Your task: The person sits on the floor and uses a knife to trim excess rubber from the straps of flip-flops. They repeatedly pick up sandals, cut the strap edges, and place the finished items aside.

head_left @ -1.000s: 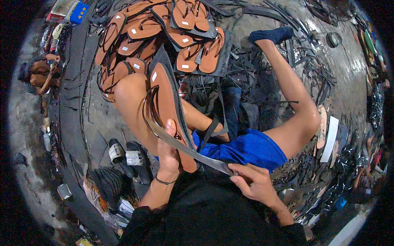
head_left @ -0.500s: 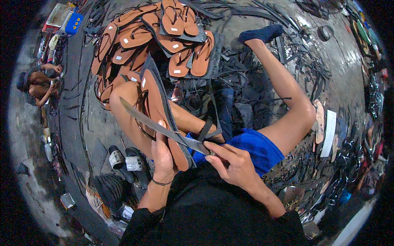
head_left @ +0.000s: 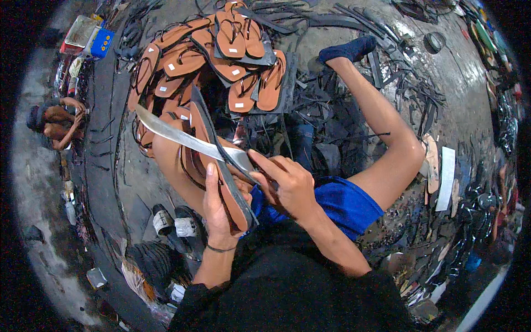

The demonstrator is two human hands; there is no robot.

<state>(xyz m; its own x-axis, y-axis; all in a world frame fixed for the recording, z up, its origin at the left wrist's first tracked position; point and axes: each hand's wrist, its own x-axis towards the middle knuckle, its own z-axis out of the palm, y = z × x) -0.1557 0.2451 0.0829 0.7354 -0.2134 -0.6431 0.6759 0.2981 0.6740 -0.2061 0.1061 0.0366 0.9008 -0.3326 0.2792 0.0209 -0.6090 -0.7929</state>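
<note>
My left hand [head_left: 217, 213] is closed around the heel half of a brown flip-flop [head_left: 233, 206] with a black sole, held tilted over my lap with its toe pointing away. My right hand [head_left: 292, 187] grips a long curved knife [head_left: 176, 135], its handle hidden by the fingers. The blade lies across the flip-flop, touching or very close to the black sole's right edge; a dark strip curls there. Beyond my left knee lies a pile of brown flip-flops [head_left: 185, 58], several still on wider black sheet.
Black rubber scraps [head_left: 326, 119] litter the floor between my legs. A pair of dark-and-white slippers [head_left: 185, 222] stands left of my lap. At far left another person [head_left: 58, 122] crouches near a blue box [head_left: 102, 43]. A white strip [head_left: 444, 178] lies right of my right knee.
My right hand and the knife have moved away from me and left along the flip-flop's edge. The flip-flop has turned more onto its side in my left hand.
</note>
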